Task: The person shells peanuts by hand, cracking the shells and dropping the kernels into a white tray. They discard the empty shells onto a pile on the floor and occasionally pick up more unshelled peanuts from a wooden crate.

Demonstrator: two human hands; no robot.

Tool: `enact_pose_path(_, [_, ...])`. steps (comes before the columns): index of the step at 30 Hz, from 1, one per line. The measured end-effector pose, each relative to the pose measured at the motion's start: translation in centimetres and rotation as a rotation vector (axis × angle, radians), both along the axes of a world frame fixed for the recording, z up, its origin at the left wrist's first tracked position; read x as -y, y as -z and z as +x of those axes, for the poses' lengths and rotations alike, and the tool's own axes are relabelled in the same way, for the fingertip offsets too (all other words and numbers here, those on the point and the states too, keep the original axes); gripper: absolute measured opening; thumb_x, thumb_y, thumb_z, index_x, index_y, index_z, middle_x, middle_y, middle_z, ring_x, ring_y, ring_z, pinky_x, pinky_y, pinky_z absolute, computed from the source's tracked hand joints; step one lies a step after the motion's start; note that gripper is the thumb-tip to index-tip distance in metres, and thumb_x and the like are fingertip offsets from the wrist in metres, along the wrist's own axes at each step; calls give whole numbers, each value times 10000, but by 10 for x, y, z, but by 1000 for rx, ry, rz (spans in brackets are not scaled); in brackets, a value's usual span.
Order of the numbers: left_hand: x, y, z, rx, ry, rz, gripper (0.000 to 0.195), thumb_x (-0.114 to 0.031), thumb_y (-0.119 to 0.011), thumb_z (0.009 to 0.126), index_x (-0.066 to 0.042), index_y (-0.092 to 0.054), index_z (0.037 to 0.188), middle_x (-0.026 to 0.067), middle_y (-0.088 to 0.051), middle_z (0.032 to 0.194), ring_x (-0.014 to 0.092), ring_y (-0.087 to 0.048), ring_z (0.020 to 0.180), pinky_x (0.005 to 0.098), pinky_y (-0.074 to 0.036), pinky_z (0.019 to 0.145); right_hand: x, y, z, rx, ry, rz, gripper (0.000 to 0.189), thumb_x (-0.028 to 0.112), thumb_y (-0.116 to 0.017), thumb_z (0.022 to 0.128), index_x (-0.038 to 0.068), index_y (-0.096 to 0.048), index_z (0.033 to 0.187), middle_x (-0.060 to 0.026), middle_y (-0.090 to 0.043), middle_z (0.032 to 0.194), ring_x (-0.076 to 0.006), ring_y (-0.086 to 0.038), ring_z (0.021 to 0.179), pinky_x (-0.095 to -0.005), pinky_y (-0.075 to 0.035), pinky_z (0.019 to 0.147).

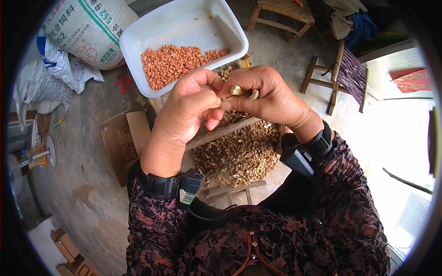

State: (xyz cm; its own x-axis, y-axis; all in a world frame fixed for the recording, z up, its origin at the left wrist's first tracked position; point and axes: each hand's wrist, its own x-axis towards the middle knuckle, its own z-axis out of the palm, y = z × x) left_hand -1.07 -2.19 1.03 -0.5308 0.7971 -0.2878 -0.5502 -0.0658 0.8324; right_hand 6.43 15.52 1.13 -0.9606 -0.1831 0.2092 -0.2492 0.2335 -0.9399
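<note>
My left hand (191, 107) and my right hand (264, 95) meet fingertip to fingertip above a wooden divider. Pieces of peanut shell (237, 90) are held among the right hand's fingers. The left thumb and index finger are pinched together at the right fingertips; whether a nut or shell is between them is hidden. Behind the hands stands a white plastic tub (130, 45) with shelled red-skinned peanuts (169, 63) along its near side. Below the hands lie many empty peanut shells (238, 155). Unshelled peanuts (226, 72) show partly beyond the divider.
An open cardboard box (138, 127) with small brown bits stands at left. Full woven feed sacks (93, 31) are at upper left. A wooden stool (286, 12) is at the top, and a folding stool (350, 74) with a woven seat at right.
</note>
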Motion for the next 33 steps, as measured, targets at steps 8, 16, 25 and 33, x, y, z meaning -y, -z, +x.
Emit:
enact_pose_path(8, [-1, 2, 2, 18, -34, 62, 227, -43, -549, 766, 34, -528, 979, 72, -604, 798, 101, -562, 579, 231, -484, 484, -2, 2, 0, 122, 35, -119, 90, 41, -715, 801, 15, -672, 876, -18, -630, 743, -77, -556, 710, -248, -462, 650])
enact_pose_path(16, [-6, 12, 5, 60, -51, 108, 162, -10, -538, 854, 27, -525, 1011, 84, -616, 867, 141, -629, 702, 261, -556, 624, -4, 4, -3, -185, 115, 60, 109, 42, -723, 783, 18, -676, 879, -43, -588, 730, -158, -569, 708, -281, -452, 621])
enact_pose_path(25, [-5, 14, 6, 89, -13, 77, 209, -61, -502, 874, 11, -545, 1066, 96, -625, 901, 152, -629, 718, 264, -525, 635, -7, 3, 0, -89, 196, 62, 104, 30, -709, 771, 9, -663, 863, -92, -605, 716, -185, -594, 637, -296, -477, 604])
enact_pose_path(33, [-10, 24, 11, 141, -40, 142, 236, -46, -466, 895, 41, -542, 1101, 109, -622, 946, 193, -645, 795, 308, -555, 697, -7, 1, 2, -142, 184, 234, 109, 28, -669, 773, 18, -649, 879, -92, -626, 729, -194, -610, 646, -289, -489, 599])
